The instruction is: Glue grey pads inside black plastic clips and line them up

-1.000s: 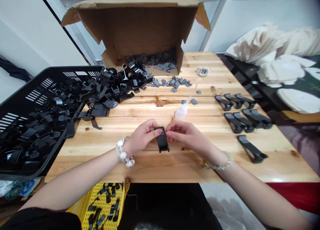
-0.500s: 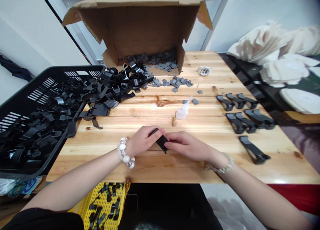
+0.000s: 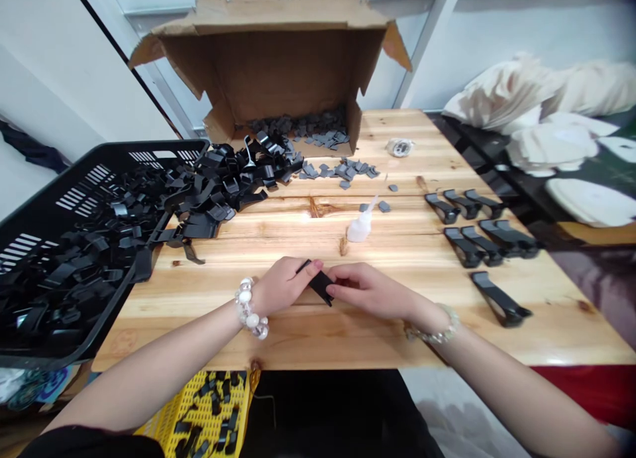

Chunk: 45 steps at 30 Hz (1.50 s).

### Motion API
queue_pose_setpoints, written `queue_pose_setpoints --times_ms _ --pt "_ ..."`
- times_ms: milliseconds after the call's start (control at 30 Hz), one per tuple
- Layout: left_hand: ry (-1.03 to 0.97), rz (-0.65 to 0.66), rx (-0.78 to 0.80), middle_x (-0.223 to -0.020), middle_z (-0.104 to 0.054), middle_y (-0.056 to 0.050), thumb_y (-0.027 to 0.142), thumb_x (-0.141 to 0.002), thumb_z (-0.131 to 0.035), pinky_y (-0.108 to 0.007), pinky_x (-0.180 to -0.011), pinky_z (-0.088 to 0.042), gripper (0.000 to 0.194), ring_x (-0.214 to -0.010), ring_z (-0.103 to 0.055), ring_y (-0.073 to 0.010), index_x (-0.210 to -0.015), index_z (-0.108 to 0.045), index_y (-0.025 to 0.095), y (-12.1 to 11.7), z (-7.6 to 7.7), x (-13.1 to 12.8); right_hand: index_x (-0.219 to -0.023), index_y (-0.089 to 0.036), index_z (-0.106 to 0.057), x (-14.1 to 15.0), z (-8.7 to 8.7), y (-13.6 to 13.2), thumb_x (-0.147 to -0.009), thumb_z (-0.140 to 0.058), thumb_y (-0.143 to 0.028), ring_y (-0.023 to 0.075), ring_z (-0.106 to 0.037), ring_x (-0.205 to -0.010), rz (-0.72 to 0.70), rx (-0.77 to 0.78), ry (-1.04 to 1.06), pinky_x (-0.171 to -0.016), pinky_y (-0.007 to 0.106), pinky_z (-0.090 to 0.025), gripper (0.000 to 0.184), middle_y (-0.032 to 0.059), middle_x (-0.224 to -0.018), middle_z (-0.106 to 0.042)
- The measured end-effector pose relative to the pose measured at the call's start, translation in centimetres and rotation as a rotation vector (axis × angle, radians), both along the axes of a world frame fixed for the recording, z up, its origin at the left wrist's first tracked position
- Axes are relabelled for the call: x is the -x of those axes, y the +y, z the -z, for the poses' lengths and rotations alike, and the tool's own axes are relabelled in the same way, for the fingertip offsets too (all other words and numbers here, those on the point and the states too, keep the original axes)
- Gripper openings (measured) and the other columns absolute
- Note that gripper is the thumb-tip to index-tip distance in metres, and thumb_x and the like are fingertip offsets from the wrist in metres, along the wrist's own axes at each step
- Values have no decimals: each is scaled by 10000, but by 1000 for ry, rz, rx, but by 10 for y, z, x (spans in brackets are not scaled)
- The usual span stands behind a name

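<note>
Between my two hands is a flat black plastic clip (image 3: 320,286), tilted above the front part of the wooden table. My left hand (image 3: 282,286) grips its upper end, thumb lying across the top face. At the clip's lower right edge, my right hand (image 3: 370,289) pinches it with thumb and fingertips. The fingers behind the clip are hidden. A small white squeeze bottle (image 3: 358,229) with a thin nozzle stands just beyond my hands. Several similar black clips (image 3: 499,299) lie in rows at the right of the table.
A black crate (image 3: 99,150) full of black clips stands at the left, its pile spilling onto the table (image 3: 278,223). Behind, a cardboard box (image 3: 278,67) holds small grey pads (image 3: 348,170), some scattered in front. A tape roll (image 3: 400,147) lies back right; a yellow basket (image 3: 241,411) sits below.
The view has tilted and shifted slightly. Both hands stay on the black clip in nearly the same pose.
</note>
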<state>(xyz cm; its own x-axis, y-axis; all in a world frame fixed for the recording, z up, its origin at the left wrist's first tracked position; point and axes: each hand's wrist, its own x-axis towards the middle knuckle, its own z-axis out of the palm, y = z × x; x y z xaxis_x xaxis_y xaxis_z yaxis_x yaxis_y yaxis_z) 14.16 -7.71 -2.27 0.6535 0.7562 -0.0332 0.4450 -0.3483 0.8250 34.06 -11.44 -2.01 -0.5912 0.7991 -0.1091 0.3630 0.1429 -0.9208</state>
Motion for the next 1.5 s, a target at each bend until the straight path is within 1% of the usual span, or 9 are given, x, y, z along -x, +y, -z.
queue_pose_setpoints --times_ms 333,467,667,767,900,1100,1200,1367,1500 --pt "-54 -127 165 -537 -418 25 636 -877 -333 -261 -514 -297 538 -517 -368 -120 -597 -438 188 4 13 -1 -789 -151 -575 -2 2 5 -888 -518 -375 80 -423 -601 47 -32 41 -558 211 -339 251 -31 -665 -495" --pt "-183 59 163 -565 -431 7 783 -792 -284 -268 -539 -317 647 -543 -378 -130 -612 -452 185 6 19 3 -756 -160 -565 -8 -14 3 -885 -524 -410 80 -403 -593 163 -117 17 -541 212 -314 284 -40 -638 -452" --pt "-231 188 141 -635 -448 -3 712 -861 -238 -272 -604 -354 611 -608 -419 -145 -683 -479 180 2 14 7 -788 -173 -586 -67 -53 -34 -890 -494 -481 138 -563 -667 646 -241 131 -651 256 -451 337 20 -719 -593" --pt "-237 146 153 -641 -456 -6 665 -894 -210 -277 -633 -368 588 -623 -437 -150 -683 -473 183 1 14 7 -779 -189 -570 -124 -46 -61 -878 -432 -570 165 -581 -674 1049 -280 -147 -660 277 -465 417 34 -721 -612" --pt "-225 129 160 -636 -462 -6 627 -914 -201 -278 -651 -378 568 -629 -444 -154 -678 -474 188 1 15 5 -684 -178 -565 -183 -17 -97 -847 -453 -551 196 -553 -586 1220 -209 -396 -605 311 -430 422 47 -570 -582" --pt "-260 51 176 -619 -480 -8 598 -917 -240 -275 -626 -384 544 -611 -433 -153 -654 -484 189 1 17 1 -599 -202 -556 -206 14 -120 -845 -376 -569 219 -572 -499 1238 -73 -579 -531 312 -408 478 46 -438 -566" --pt "-266 26 176 -622 -487 -10 572 -927 -242 -274 -623 -384 532 -610 -432 -153 -656 -490 188 1 18 0 -636 -199 -596 -209 18 -117 -844 -365 -565 233 -598 -529 1214 -57 -634 -561 320 -418 480 59 -475 -605" --pt "-289 7 184 -620 -493 -9 558 -935 -258 -280 -637 -385 518 -612 -442 -152 -671 -499 182 2 19 -2 -709 -209 -645 -210 15 -106 -823 -400 -478 282 -652 -831 1163 -123 -724 -758 345 -442 381 118 -839 -725" --pt "-270 -19 173 -591 -478 -4 585 -925 -248 -272 -601 -384 542 -572 -438 -137 -662 -487 176 0 17 -5 -631 -226 -631 -212 18 -104 -798 -386 -469 316 -661 -807 1111 -139 -758 -760 384 -454 383 140 -802 -722"
